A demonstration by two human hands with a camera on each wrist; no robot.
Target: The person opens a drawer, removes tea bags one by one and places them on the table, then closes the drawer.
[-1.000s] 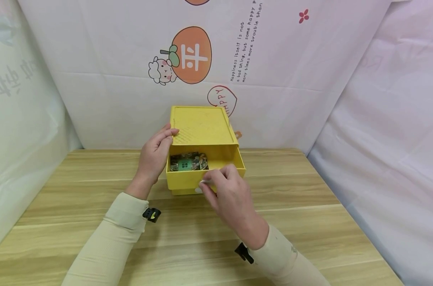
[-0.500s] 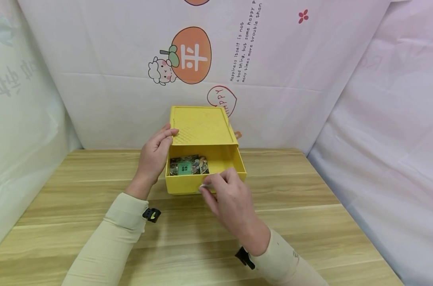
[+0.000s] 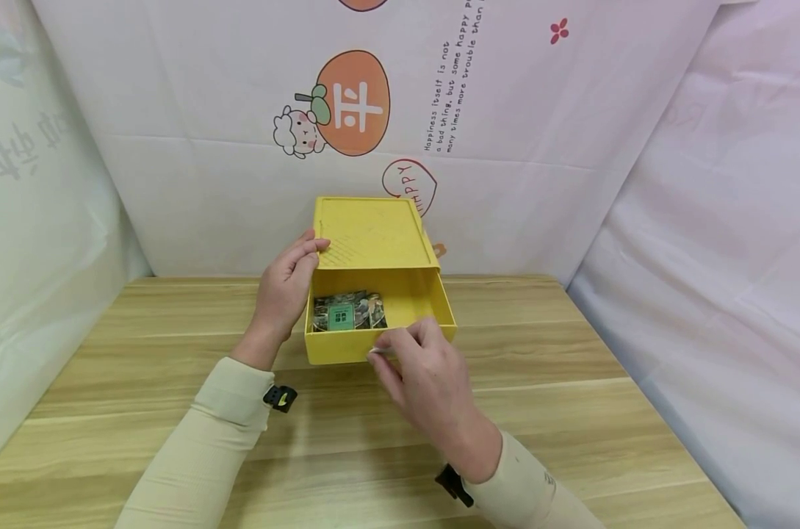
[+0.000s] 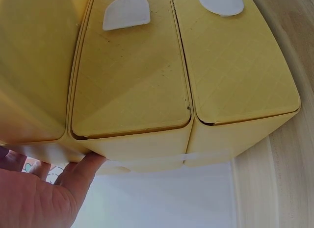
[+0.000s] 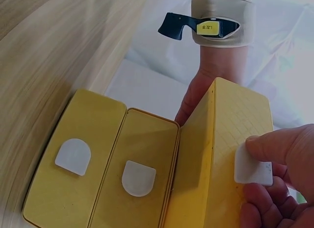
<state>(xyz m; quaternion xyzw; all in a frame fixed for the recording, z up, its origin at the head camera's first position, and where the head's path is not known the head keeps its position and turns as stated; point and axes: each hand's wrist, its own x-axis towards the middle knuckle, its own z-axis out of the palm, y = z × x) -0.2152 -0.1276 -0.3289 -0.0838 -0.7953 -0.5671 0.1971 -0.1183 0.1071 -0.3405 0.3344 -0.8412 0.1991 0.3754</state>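
Note:
A yellow desktop drawer unit (image 3: 373, 228) stands at the back of the table with its top drawer (image 3: 336, 349) pulled out. Dark printed packets (image 3: 341, 314) with a green label lie in the drawer's left part. My right hand (image 3: 433, 386) pinches the white pull tab (image 5: 252, 166) on that drawer's front between thumb and fingers. On the left, my left hand (image 3: 283, 286) rests against the unit's side, its fingers fairly straight and one fingertip over the top edge. The middle drawer (image 4: 130, 86) and bottom drawer (image 4: 243, 66) sit closed beneath the open one.
The wood-grain table (image 3: 538, 382) extends on both sides and in front of the unit. A printed white cloth (image 3: 505, 198) hangs close behind it. More white cloth (image 3: 723, 242) borders the table on the right, and another piece (image 3: 49, 220) on the left.
The top drawer has slid further out toward me as my right hand moved with its tab, showing more of the inside. My left hand has stayed in place.

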